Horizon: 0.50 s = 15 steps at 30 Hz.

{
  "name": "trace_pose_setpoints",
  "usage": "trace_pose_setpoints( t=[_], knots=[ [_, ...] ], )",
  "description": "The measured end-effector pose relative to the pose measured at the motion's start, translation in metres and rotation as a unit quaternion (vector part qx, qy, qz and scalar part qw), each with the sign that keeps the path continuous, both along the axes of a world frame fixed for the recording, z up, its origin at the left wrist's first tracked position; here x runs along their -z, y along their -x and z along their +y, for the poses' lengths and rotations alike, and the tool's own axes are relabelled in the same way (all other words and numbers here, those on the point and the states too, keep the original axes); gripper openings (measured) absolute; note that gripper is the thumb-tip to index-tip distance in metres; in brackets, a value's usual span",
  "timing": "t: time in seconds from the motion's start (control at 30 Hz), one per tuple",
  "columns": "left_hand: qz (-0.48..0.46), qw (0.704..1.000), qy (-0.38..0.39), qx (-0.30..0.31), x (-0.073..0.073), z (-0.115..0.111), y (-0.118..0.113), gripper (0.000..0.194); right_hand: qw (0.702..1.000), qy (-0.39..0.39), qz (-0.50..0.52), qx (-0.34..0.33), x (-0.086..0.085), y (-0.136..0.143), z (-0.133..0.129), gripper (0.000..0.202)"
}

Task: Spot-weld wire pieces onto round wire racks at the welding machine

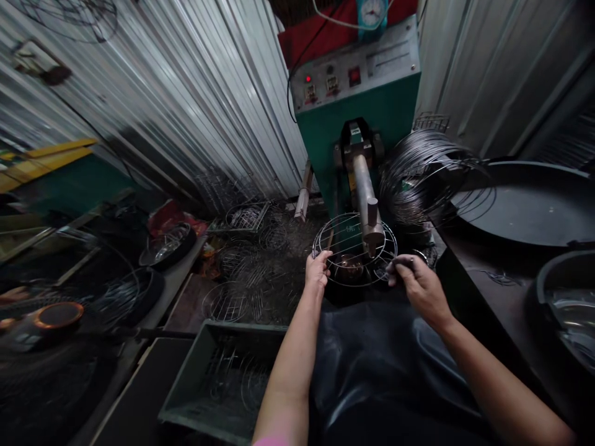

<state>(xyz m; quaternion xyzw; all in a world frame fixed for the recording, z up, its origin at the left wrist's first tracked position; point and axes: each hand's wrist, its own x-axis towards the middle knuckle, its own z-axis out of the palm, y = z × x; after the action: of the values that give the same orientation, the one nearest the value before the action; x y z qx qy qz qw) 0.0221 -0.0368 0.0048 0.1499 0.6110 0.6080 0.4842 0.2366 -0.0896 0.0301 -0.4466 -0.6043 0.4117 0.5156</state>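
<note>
A round wire rack (344, 240) with straight cross wires lies roughly level beneath the machine's metal arm (367, 192). The tip of that arm comes down over the right part of the rack. My left hand (317, 271) is closed on the rack's left rim. At the rack's right edge, my right hand (416, 284) has thumb and fingers pinched together. What sits in that pinch, if anything, is too small to make out. Below the rack is a shiny copper-coloured bowl shape (349, 266), partly hidden by the wires.
The green machine (311, 133) carries a control panel with red lights. Right of it stand a wire coil (423, 173), a large dark round tray (525, 214) and a deep black basin (542, 282). A crate (186, 396) with wire pieces is lower left; wire racks (230, 303) lie behind it.
</note>
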Motion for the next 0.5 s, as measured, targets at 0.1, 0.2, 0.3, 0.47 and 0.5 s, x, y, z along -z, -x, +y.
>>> trace_pose_setpoints(
  t=[0.1, 0.2, 0.3, 0.47, 0.5],
  knots=[
    [-0.011, 1.000, 0.018, -0.010, 0.002, 0.003, -0.001, 0.033, 1.000, -0.014, 0.016, 0.011, 0.001, -0.001, 0.000, 0.022],
    [-0.007, 1.000, 0.019, -0.007, 0.003, 0.004, -0.004, 0.032, 0.998, 0.015, -0.050, -0.023, 0.022, 0.002, 0.008, 0.025],
    [0.002, 1.000, 0.012, 0.002, 0.001, 0.002, -0.006, 0.032, 0.993, 0.039, -0.101, -0.056, 0.038, 0.003, 0.015, 0.025],
    [0.008, 1.000, 0.014, -0.008, -0.003, 0.000, -0.006, 0.031, 0.993, 0.063, -0.079, -0.066, 0.035, 0.003, 0.018, 0.026],
    [0.010, 1.000, 0.014, -0.009, -0.003, 0.001, -0.006, 0.031, 0.993, 0.067, -0.071, -0.070, 0.034, 0.003, 0.018, 0.026]
  ],
)
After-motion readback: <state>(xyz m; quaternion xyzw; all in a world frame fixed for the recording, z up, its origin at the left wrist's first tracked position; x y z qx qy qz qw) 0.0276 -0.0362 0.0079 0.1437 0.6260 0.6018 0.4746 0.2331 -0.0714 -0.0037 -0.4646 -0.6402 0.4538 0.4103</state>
